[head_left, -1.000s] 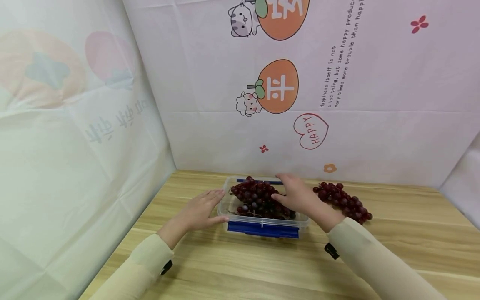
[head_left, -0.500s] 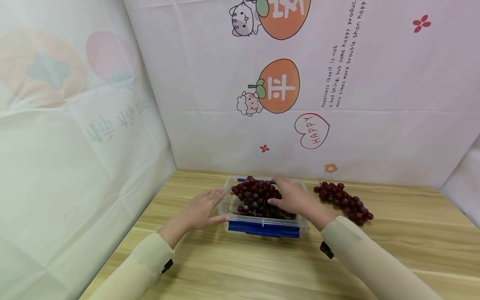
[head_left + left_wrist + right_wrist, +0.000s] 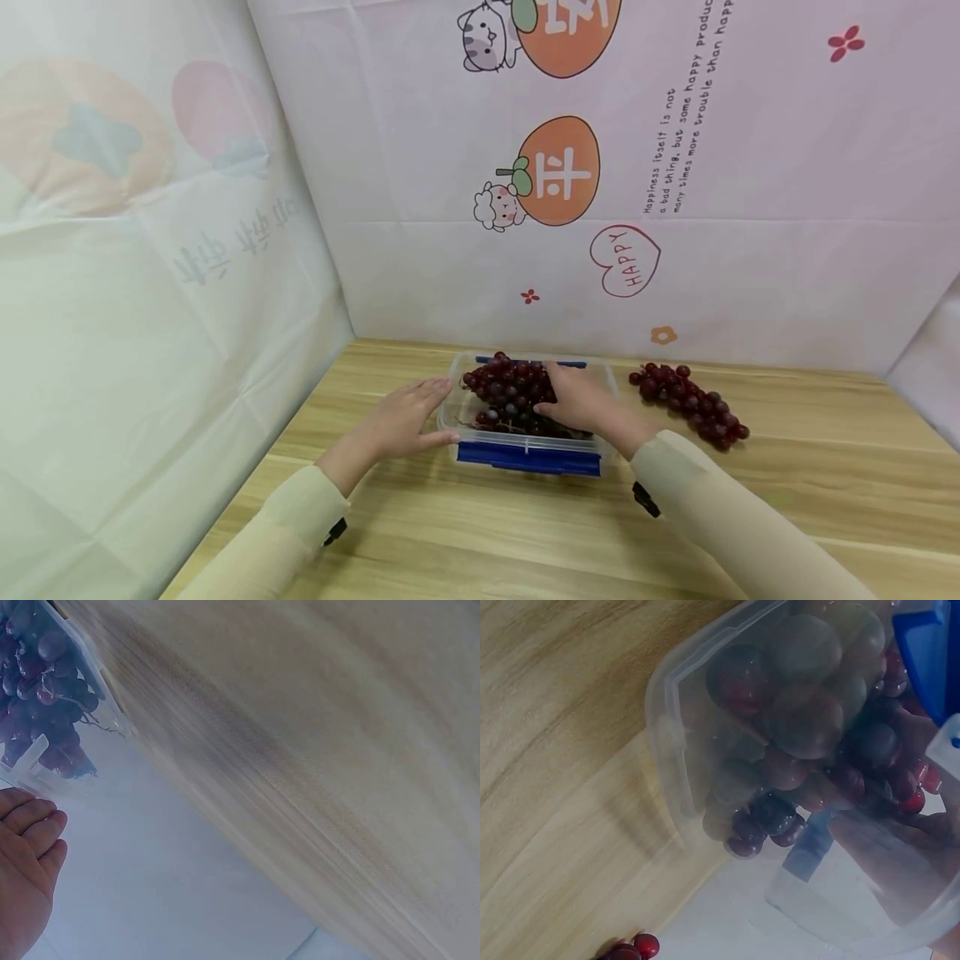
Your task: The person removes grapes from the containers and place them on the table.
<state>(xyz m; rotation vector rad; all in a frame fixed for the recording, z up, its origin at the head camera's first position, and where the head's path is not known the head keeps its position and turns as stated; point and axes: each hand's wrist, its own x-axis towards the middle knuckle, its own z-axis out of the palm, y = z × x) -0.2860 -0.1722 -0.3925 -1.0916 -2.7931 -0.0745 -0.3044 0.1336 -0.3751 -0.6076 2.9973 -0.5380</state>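
A clear plastic food box (image 3: pixel 525 443) with blue clip flaps stands on the table, dark red grapes (image 3: pixel 506 392) piled inside. At its left end my left hand (image 3: pixel 397 421) has its fingers extended, fingertips right at the rim; the left wrist view shows this hand (image 3: pixel 28 862) just beside the see-through wall. My right hand (image 3: pixel 581 400) reaches into the box from the right and grips the bunch between thumb and fingers. Through the plastic in the right wrist view, the right thumb (image 3: pixel 885 851) shows below the grapes (image 3: pixel 810 720); the other fingers are partly hidden.
Another bunch of red grapes (image 3: pixel 690 404) lies on the wooden table (image 3: pixel 480 533), to the right of the box. A printed white cloth (image 3: pixel 420 275) rises behind the table's back edge, and another cloth (image 3: pixel 187 375) hangs along the left.
My right hand has shifted left and a little lower into the box, its thumb and fingers closing round the grapes. The left hand and the box have hardly moved.
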